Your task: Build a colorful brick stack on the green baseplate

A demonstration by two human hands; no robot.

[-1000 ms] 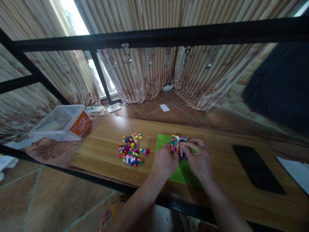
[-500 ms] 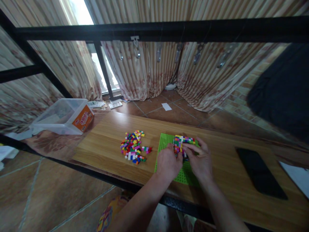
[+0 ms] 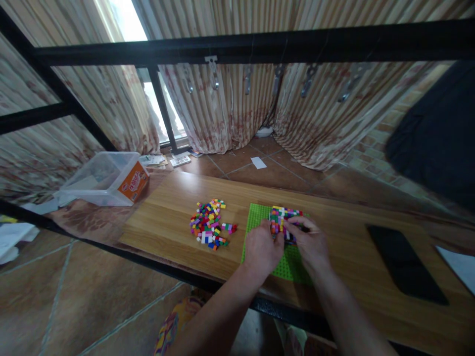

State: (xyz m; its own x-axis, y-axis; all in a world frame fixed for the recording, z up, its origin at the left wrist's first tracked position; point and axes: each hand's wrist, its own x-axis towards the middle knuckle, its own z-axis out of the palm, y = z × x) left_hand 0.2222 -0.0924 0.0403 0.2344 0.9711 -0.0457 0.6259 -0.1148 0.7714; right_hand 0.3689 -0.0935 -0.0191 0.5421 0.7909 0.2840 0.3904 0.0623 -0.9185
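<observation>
Shifted fingers of right hand [image 3: 313, 243] slightly inward over brick assembly [image 3: 277, 220] on green baseplate [image 3: 288, 267], with grip there and at left hand [image 3: 261, 248] indeterminable; hold by sides, as probably light, stiff, separable.

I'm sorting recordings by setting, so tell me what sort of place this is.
Probably a room in a home: long patterned curtains, a tiled floor and toy bricks on a wooden tabletop suggest it.
</observation>
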